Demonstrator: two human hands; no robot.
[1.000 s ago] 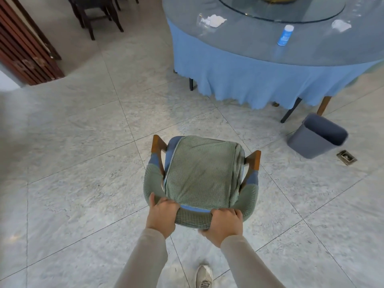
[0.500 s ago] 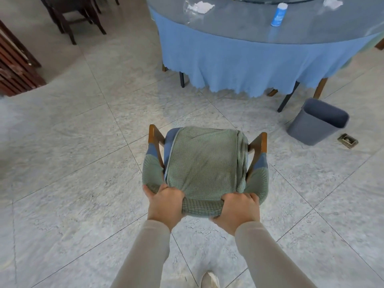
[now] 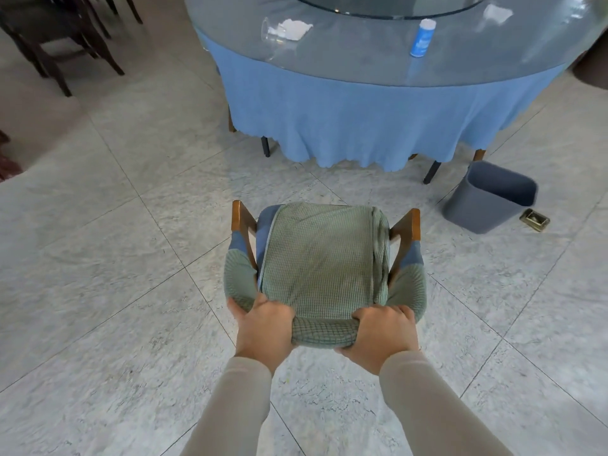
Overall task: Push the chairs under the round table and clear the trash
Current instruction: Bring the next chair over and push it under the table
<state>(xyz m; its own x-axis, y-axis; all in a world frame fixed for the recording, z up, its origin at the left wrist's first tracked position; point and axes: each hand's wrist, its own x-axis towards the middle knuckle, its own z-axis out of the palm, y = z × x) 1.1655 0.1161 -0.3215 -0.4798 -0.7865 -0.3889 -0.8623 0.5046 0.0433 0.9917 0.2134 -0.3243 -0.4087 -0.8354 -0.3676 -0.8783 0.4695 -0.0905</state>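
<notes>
A green-covered chair [image 3: 320, 258] with wooden arms stands on the tiled floor, its seat facing the round table [image 3: 362, 103], which has a glass top and a blue cloth. My left hand [image 3: 263, 327] and my right hand [image 3: 383, 334] both grip the top of the chair's backrest. A gap of floor separates the chair from the cloth. On the table lie a crumpled white tissue [image 3: 294, 28], a clear plastic cup on its side [image 3: 273, 37], a small blue-and-white bottle [image 3: 422, 37] and another white scrap [image 3: 496, 13].
A grey trash bin [image 3: 487, 199] stands on the floor at the right of the chair, beside a brass floor socket [image 3: 534, 219]. Dark wooden chairs [image 3: 56, 37] stand at the far left. Table legs show under the cloth.
The chair and my hands have moved forward toward the table, which now looms larger and nearer. My grip on the backrest is unchanged.
</notes>
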